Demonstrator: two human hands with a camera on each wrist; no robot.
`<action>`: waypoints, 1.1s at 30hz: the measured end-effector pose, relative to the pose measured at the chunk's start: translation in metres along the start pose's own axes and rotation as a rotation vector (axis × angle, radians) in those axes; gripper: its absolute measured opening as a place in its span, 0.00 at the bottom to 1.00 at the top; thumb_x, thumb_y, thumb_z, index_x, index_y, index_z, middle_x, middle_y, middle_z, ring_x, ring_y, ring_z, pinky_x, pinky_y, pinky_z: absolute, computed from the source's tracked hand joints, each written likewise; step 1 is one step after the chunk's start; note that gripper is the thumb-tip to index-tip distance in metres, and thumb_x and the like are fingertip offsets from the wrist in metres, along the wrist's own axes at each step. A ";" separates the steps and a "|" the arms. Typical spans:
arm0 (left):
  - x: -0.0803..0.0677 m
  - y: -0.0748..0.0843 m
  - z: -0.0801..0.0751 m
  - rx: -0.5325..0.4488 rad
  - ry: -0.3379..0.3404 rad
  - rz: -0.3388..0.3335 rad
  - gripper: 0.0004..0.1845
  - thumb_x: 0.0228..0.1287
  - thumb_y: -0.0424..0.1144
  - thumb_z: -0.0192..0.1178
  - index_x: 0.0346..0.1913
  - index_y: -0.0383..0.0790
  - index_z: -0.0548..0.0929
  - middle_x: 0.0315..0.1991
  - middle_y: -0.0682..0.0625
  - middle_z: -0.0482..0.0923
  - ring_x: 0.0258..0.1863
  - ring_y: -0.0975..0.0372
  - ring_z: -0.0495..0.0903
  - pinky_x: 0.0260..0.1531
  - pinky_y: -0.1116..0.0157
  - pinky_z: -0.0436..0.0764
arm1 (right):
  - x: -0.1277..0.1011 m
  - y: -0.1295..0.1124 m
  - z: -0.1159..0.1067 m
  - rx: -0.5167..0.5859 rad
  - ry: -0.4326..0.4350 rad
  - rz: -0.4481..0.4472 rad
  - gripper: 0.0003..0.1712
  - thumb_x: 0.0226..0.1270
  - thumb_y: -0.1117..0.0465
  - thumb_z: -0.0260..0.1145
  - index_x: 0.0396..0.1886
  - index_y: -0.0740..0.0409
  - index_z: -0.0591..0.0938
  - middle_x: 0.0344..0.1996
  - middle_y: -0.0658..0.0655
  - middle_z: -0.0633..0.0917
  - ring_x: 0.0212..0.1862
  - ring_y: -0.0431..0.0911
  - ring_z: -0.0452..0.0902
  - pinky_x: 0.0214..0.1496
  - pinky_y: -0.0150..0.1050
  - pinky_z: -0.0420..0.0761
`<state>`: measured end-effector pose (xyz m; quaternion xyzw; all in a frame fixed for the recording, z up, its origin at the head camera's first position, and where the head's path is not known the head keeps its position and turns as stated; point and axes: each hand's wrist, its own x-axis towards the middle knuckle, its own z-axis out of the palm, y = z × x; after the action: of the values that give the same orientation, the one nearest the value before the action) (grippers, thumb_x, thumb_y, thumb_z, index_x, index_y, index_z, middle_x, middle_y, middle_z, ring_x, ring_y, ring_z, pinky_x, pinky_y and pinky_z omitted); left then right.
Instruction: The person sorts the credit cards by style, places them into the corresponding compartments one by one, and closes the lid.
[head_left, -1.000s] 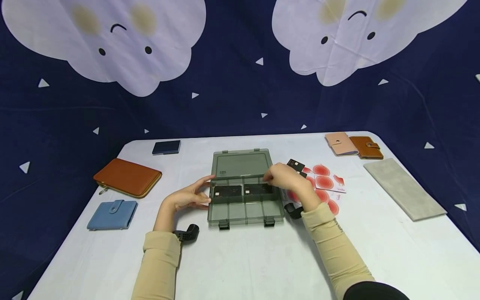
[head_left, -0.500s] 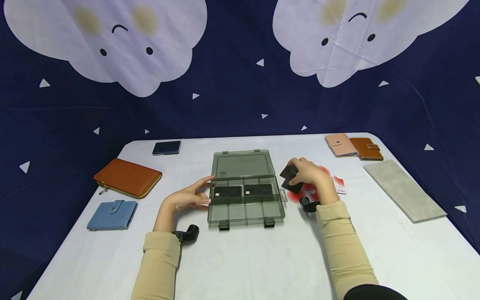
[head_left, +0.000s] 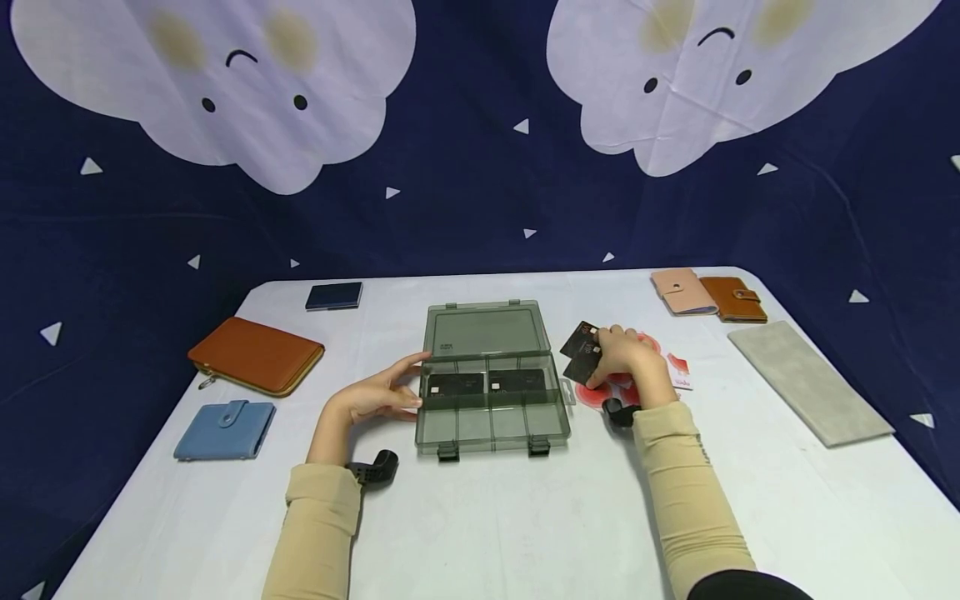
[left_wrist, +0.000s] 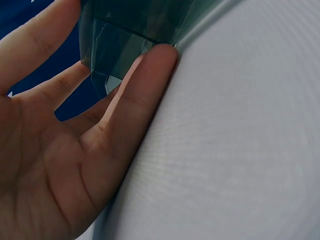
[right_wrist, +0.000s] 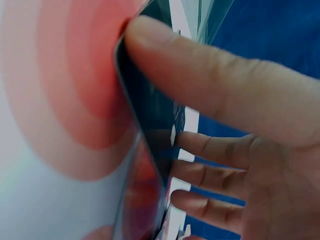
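The right hand (head_left: 630, 362) pinches a black card (head_left: 582, 369) between thumb and fingers, lifted off the red-circle cards (head_left: 678, 371) just right of the box (head_left: 491, 400); a second black card (head_left: 579, 338) shows just above it, touching the fingers. The left hand (head_left: 375, 393) lies relaxed with fingers straight, their tips against the box's left wall, holding nothing. The box stands open on the white table (head_left: 487, 517), two black cards (head_left: 486, 382) in its middle row.
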<state>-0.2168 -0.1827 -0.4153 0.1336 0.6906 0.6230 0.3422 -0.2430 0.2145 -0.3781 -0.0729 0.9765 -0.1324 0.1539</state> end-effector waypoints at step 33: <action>-0.001 0.001 0.001 0.004 -0.001 0.004 0.47 0.57 0.24 0.58 0.74 0.49 0.43 0.70 0.38 0.40 0.36 0.63 0.76 0.49 0.54 0.78 | 0.008 -0.004 -0.011 0.980 0.004 -0.207 0.24 0.65 0.68 0.56 0.58 0.73 0.65 0.40 0.55 0.75 0.35 0.35 0.70 0.34 0.27 0.72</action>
<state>-0.2157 -0.1824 -0.4140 0.1358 0.6915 0.6221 0.3412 -0.2533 0.2116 -0.3689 -0.0882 0.7875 -0.5902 0.1541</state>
